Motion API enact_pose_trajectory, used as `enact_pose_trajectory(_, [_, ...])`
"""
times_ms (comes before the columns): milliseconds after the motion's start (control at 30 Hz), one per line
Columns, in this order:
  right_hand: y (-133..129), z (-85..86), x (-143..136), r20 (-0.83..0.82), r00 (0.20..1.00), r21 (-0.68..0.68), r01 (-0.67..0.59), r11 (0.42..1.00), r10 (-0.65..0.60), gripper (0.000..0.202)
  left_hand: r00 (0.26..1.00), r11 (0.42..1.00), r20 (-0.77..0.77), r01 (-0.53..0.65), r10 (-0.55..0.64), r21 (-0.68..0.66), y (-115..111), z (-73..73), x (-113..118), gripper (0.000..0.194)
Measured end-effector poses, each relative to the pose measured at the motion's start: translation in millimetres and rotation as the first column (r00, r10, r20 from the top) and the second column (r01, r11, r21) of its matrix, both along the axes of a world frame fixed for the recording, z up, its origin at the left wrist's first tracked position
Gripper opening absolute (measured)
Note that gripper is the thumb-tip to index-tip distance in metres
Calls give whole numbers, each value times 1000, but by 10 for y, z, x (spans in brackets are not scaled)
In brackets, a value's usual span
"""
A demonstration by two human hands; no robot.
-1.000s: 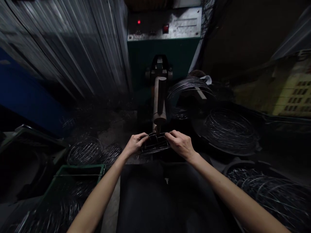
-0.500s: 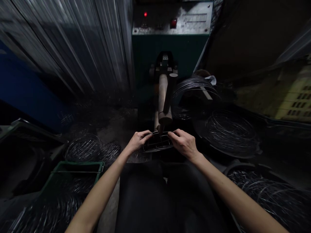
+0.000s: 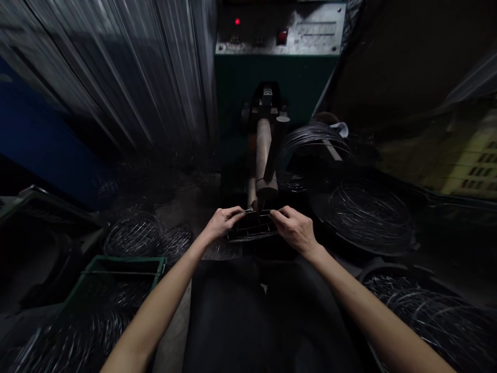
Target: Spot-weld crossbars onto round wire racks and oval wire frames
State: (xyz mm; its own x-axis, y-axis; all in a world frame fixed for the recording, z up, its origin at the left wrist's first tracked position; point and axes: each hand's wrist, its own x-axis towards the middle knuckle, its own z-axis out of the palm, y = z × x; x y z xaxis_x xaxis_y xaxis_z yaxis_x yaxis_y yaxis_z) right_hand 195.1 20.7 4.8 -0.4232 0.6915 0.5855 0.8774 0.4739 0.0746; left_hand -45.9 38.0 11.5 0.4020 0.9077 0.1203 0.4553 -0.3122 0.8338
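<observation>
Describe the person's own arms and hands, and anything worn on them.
The left hand and right hand are ungloved, and the forearms show no sleeves. Both forearms look slender, widening toward the elbow. No watch, bracelet, ring or marking can be made out in the dim light.

One head-worn cam is looking fwd & down over the person's own forearms (image 3: 171, 300), which are running in from the btm edge; L hand (image 3: 222, 224) & R hand (image 3: 297, 229) are showing nr ctr, fairly close; view is facing the green machine (image 3: 295, 75) at top ctr, farther off, & is spreading wide, taking in corrugated wall (image 3: 155, 67) upper L & yellow crate (image 3: 471, 155) far R
</observation>
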Motion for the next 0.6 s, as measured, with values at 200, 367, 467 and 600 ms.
enact_pose_trajectory(200, [21, 19, -19, 0, 1000, 44, 2, 999, -2, 23, 1000, 1000, 9, 5, -5, -1, 32, -18, 10, 36])
enact_pose_trajectory(367, [53, -18, -12, 1, 1000, 13, 3, 1000, -3, 22, 1000, 1000, 14, 1, -1, -14, 42, -31, 0, 37])
enact_pose_trajectory(467, [69, -35, -8, -4, 1000, 6, -4, 1000, 4, 22, 1000, 1000, 21, -9, 10, -23, 45, -25, 0, 37])
enact_pose_trajectory(600, [85, -23, -22, 17, 1000, 10, 2, 1000, -2, 23, 999, 999, 45, -15, 16, -28, 45, -23, 8, 35])
